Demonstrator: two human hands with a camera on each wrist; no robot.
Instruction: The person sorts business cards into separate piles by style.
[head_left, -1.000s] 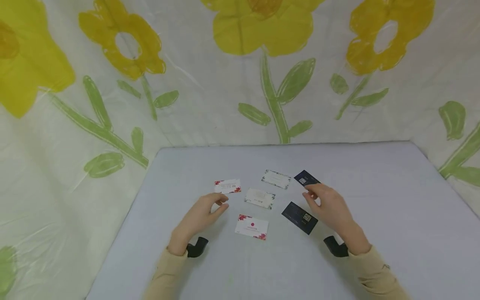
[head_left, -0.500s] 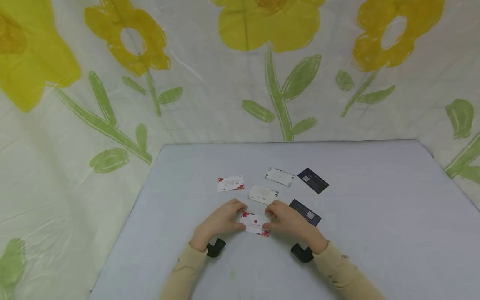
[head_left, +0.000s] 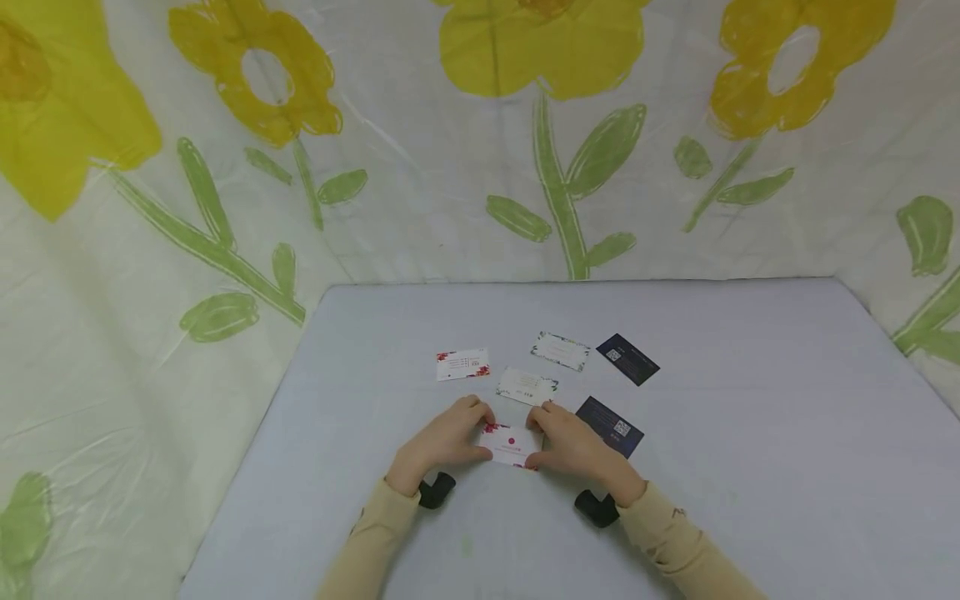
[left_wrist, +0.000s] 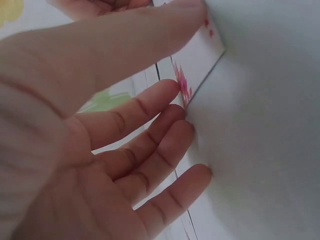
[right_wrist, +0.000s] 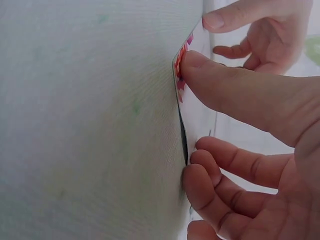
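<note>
The white card with red flowers lies at the near side of the card group, between the two hands, on the pale table; the left hand takes its left end, and the right hand takes its right end. Left grip: pinching the card, thumb on the printed face and index fingertip at the far corner; the remaining fingers curve down to the table surface. Right grip: pinching the card, thumb on the flowered near corner, fingertips gathered at the far edge; a narrow dark gap shows beneath the card's right edge in the right wrist view.

Surrounding items: a second red-flowered card lies beyond the left hand; the lower leaf-bordered card lies just beyond the held card, one corner meeting the right fingertips in the head view, contact cannot be told; the upper leaf-bordered card lies farther back; the lower dark card lies just beside the right hand, partly hidden by it; the upper dark card lies behind that one; a flower-painted sheet hangs behind the table.
</note>
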